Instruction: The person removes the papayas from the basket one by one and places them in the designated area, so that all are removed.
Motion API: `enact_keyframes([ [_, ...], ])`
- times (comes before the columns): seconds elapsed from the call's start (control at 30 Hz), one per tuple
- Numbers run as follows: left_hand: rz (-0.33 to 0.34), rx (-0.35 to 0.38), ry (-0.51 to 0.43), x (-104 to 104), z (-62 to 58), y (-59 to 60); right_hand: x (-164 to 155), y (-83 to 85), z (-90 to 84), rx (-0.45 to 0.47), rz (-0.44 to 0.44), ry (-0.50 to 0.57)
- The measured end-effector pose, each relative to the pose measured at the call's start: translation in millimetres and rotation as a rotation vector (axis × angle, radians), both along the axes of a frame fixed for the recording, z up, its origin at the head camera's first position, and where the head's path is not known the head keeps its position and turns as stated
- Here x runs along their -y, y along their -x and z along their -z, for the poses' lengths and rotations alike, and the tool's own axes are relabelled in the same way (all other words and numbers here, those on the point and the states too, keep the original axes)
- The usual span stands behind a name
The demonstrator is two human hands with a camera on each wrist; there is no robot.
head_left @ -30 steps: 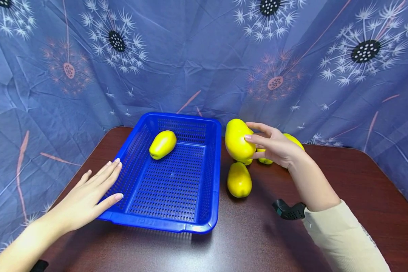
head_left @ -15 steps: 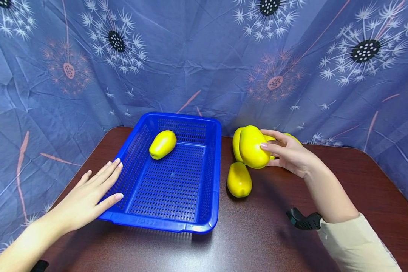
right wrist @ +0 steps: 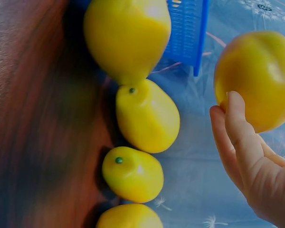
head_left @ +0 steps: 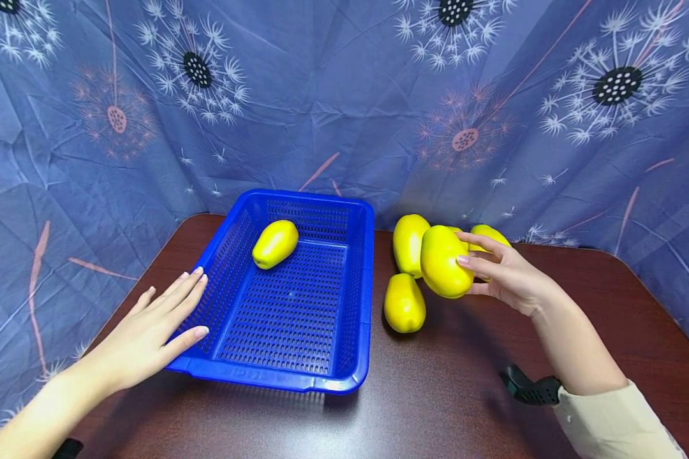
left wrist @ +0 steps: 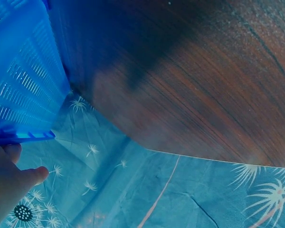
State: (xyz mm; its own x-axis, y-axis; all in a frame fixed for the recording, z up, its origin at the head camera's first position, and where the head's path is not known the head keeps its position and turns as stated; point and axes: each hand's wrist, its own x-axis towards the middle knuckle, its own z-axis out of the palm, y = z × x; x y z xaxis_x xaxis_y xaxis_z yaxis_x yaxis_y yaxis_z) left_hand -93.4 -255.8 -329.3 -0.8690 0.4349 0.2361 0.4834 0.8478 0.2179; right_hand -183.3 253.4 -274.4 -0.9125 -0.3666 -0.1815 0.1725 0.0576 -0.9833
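My right hand (head_left: 511, 274) grips a smooth yellow fruit (head_left: 444, 262), longish and rounded like a papaya. In the right wrist view, that fruit (right wrist: 257, 80) is held up away from the tabletop, fingers and thumb on its side. On the table close by lie several more yellow fruits, one (head_left: 404, 303) nearest the front and one (head_left: 409, 245) behind it. My left hand (head_left: 149, 335) rests with straight fingers over the left rim of a blue plastic basket (head_left: 360, 376). Inside the basket, toward its back left, lies one yellow fruit (head_left: 275, 244).
The dark wooden table (head_left: 436, 401) extends in front of the basket and to the right. A blue dandelion-print cloth (head_left: 333, 95) hangs behind and along the sides. Under the right wrist sits a black strap device (head_left: 529, 387).
My right hand has moved to the right and toward me, carrying the fruit away from the basket's side and uncovering the fruits behind. The left hand and basket stay in place.
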Motion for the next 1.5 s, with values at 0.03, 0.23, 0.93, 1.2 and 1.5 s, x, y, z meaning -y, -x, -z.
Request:
enact_keyframes([
  [0.03,-0.001,0.003,0.000,0,0.0,-0.1,-2,-0.4,1.5,-0.002,-0.003,-0.004],
  [0.23,-0.005,0.020,0.003,0,-0.8,-0.1,-9,-3.4,10.2,0.010,0.002,-0.010],
  [0.93,-0.002,0.016,0.005,0,-0.3,0.1,-32,-15.0,61.6,0.084,-0.020,-0.029],
  [1.2,-0.001,0.012,0.002,0,0.5,0.1,-35,-14.4,75.4,0.095,-0.023,-0.095],
  [1.5,0.003,0.011,-0.004,0,0.7,1.1,-37,-13.2,80.3,0.111,-0.022,-0.135],
])
